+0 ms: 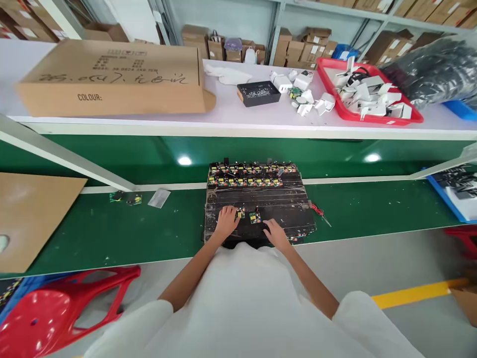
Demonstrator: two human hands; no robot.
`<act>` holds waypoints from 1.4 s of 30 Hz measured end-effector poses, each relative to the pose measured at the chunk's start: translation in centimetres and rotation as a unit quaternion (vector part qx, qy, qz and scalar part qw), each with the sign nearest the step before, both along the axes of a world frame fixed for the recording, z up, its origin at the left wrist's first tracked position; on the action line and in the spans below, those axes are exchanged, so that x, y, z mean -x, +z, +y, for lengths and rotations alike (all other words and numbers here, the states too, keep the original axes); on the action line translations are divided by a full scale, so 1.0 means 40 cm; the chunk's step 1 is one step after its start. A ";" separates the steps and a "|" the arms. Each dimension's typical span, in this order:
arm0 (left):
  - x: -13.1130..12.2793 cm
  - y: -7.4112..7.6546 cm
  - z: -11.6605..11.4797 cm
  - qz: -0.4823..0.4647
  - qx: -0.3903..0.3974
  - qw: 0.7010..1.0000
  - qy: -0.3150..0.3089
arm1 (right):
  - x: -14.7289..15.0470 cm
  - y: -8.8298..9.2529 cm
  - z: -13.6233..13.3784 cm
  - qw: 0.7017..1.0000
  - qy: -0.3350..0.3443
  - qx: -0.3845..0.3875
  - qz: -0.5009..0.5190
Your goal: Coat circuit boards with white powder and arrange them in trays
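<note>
A dark, ridged tray [257, 199] lies on the green bench in front of me, with small circuit boards [244, 182] standing in rows along its far side. On its near half, my left hand [226, 222] has its fingers closed at the edge of a circuit board [240, 213], partly covering it. Just right of that lies another circuit board [255, 218], flat and untouched. My right hand [276, 233] is beside this second board, thumb and fingertips curled toward each other; anything small between them is lost against the dark tray. Red-handled tweezers or cutters [319, 213] lie at the tray's right edge.
Above the bench runs a white shelf [238, 130] with a cardboard box [115, 79], a black box [259, 93], white adapters [305, 97] and a red basket [376, 119]. Loose boards [126, 198] and a small clear bag [159, 198] lie left. A red chair [67, 318] stands lower left.
</note>
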State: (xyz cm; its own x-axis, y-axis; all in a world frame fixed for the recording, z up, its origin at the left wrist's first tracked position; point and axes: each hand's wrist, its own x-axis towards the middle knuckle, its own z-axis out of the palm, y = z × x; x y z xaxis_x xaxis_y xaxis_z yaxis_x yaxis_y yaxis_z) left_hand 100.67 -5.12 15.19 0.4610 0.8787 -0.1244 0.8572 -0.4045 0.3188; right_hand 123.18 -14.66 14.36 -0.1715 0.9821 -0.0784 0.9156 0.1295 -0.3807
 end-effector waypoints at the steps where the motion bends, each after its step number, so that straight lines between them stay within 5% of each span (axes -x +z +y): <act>1: 0.002 -0.004 -0.009 0.005 -0.011 1.000 -0.006 | 0.010 -0.006 -0.004 1.000 0.006 0.002 -0.001; 15: 0.019 -0.040 0.035 0.028 -0.060 0.997 -0.047 | 0.080 -0.047 0.137 1.000 0.002 -0.008 -0.001; 27: 0.004 -0.016 0.097 -0.019 -0.054 0.985 -0.161 | 0.017 -0.064 0.181 0.998 0.024 -0.011 0.063; 35: -0.034 -0.015 0.033 -0.002 -0.063 0.997 -0.034 | 0.042 -0.079 0.204 0.996 0.018 -0.007 0.091; 42: -0.031 -0.038 0.023 -0.004 -0.013 0.998 -0.067 | 0.037 -0.071 0.191 0.996 0.043 0.001 0.073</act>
